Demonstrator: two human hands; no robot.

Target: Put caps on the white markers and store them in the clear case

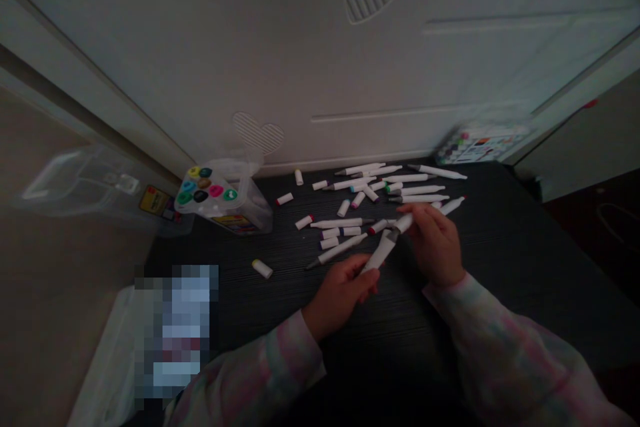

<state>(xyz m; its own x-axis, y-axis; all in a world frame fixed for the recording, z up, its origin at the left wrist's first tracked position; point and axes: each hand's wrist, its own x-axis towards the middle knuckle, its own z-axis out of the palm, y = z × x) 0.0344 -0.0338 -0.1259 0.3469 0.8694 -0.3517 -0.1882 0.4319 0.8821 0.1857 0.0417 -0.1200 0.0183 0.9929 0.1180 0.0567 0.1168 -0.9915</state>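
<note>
My left hand (343, 290) is closed round the white body of a marker (381, 252), whose grey tip end slants up to the right. Between the fingers of my right hand (436, 243) is a white marker cap (403, 223), held right at that grey end. Whether the cap touches or covers the nib I cannot tell. Just beyond my hands lie several uncapped white markers (341, 249) with grey ends. Loose caps with coloured ends are scattered among them, including a red-ended cap (304, 221) and a yellow-ended cap (262, 269).
A clear plastic case (255, 203) at the left holds several capped markers upright. Beside it stands a clear lid (85, 177). Another clear pack (483, 143) leans at the back right. The dark table (510, 240) meets a white panel (300, 67). A blurred-out screen (183, 327) lies front left.
</note>
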